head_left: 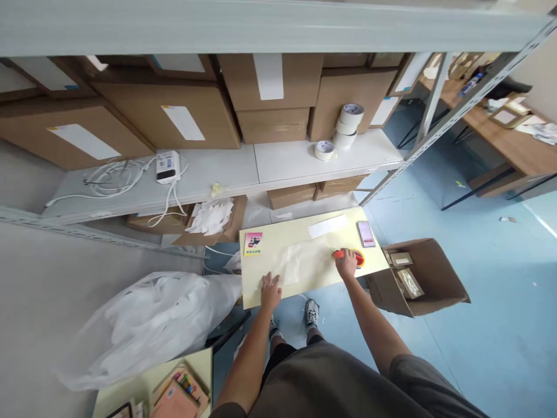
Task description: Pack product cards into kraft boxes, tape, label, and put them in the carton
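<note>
My left hand (271,290) lies on the pale yellow tabletop (256,281), fingers spread, at the left end of a thin whitish plastic sheet or bag (307,261). At the sheet's right side, my right hand (346,265) is closed around a red tape dispenser (360,259) with a yellow rim. Part of the dispenser is hidden by the fingers. A small pink and yellow booklet (253,244) rests at the table's left. Behind the sheet is a white paper strip (328,226), and a phone with a purple screen (366,234) lies at the right.
A shelf (217,168) behind the table carries cardboard boxes, tape rolls (324,150) and a white device (167,167) with cables. An open carton (439,278) with small boxes stands right of the table. A large white plastic bag (161,325) bulges at the left.
</note>
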Motion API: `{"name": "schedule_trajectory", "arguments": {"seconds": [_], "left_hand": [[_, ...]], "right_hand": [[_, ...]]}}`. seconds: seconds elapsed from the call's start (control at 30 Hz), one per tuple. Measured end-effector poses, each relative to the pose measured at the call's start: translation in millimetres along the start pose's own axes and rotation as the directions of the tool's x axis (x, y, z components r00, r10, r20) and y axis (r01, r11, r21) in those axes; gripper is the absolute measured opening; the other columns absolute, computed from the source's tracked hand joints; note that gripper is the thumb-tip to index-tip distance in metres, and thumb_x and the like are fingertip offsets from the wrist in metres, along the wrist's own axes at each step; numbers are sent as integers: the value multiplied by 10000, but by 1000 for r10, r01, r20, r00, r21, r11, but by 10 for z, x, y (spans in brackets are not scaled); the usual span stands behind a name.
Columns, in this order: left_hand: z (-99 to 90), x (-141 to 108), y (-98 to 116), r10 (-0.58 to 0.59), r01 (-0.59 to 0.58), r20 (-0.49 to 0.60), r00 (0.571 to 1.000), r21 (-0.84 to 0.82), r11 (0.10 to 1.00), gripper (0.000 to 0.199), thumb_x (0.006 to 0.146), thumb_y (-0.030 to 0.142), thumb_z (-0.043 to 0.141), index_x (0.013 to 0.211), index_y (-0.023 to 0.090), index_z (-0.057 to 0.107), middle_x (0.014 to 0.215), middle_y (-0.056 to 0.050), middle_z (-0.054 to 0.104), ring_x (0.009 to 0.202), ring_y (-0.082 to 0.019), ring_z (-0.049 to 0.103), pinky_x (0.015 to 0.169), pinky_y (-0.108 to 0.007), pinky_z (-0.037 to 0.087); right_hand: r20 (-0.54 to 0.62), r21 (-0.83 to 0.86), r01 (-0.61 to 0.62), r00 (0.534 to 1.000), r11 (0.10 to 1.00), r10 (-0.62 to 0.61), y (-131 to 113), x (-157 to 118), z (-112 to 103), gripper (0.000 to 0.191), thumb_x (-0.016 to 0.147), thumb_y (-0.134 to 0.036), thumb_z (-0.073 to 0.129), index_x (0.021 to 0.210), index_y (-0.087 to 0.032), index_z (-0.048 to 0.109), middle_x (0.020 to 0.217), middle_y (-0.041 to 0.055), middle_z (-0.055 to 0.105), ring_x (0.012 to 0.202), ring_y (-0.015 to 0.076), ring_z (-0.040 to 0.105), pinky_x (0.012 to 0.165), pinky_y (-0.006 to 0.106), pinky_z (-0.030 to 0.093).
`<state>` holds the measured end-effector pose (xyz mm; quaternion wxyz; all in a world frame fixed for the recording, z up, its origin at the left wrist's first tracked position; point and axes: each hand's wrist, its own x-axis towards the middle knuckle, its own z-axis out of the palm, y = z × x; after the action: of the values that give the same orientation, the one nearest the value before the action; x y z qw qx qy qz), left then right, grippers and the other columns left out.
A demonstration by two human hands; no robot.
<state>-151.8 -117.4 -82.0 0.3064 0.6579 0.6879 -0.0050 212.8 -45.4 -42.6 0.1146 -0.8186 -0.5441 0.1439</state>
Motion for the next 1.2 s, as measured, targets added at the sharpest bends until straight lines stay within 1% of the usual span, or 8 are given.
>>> {"name": "schedule_trajectory", "arguments": {"seconds": [0.17,0.43,0.53,0.6,0.73,0.87,1.07,1.2], "left_hand": [[157,-69,0,38,-36,-45,998,37,999,706,882,287,689,1572,261,536,1733,-143,303,1611,-452,171,1244,-605,321],[347,-90,319,71,-76,-100,992,-44,996,683,843,309,747,1511,309,604,1705,-140,365,1589,-481,225,1203,-652,351],[366,-106,458,68,-71,-90,994,-27,997,728,836,270,731,1543,307,566,1718,-126,343,1591,-473,219,1194,-656,362],[345,-113,493,67,-69,-134,989,-14,997,740,865,264,684,1584,296,512,1735,-114,310,1591,-450,229,1198,-638,365],[245,-103,322,7,-15,-209,978,-38,999,666,941,281,573,1599,231,488,1681,-142,410,1553,-420,313,1189,-611,385],[57,-54,-66,107,-110,-47,993,-80,991,630,905,237,602,1534,210,566,1593,-137,529,1503,-375,405,1188,-532,411],[-465,306,-654,62,-99,-222,973,-161,982,532,960,255,530,1485,197,598,1541,-154,567,1475,-316,453,1228,-474,371],[-802,784,-953,-91,14,-260,961,-284,959,614,925,229,583,1531,158,520,1593,-182,513,1512,-330,416,1252,-463,340]], "right_hand": [[211,-72,-110,970,991,123,673,-52,-157,597,876,-211,567,1473,-192,556,1423,177,648,1327,341,565,1047,462,426],[129,-95,-215,965,972,227,557,162,-149,532,951,-290,512,1448,-119,591,1350,245,679,1331,408,558,1048,562,432],[36,-76,-86,995,993,89,304,8,-114,571,948,-265,513,1493,-99,551,1506,252,568,1436,413,464,1123,576,398],[122,-12,140,983,990,-138,2,-181,-11,591,945,-236,511,1527,-136,528,1566,204,531,1474,364,439,1177,533,382],[384,152,424,807,893,-449,-801,-633,409,640,955,-237,512,1593,-243,461,1689,104,403,1573,306,314,1195,485,407],[638,105,455,651,884,-411,-1386,-993,834,699,931,-196,524,1617,-270,410,1755,89,260,1615,331,215,1165,520,429],[609,-80,369,753,926,-248,-1696,-1131,1033,642,911,-93,465,1528,-256,543,1690,97,404,1552,312,347,1152,495,435],[543,30,392,766,920,-344,-2165,-918,1131,622,951,-132,447,1566,-196,511,1699,101,386,1578,275,303,1212,431,394]]}}
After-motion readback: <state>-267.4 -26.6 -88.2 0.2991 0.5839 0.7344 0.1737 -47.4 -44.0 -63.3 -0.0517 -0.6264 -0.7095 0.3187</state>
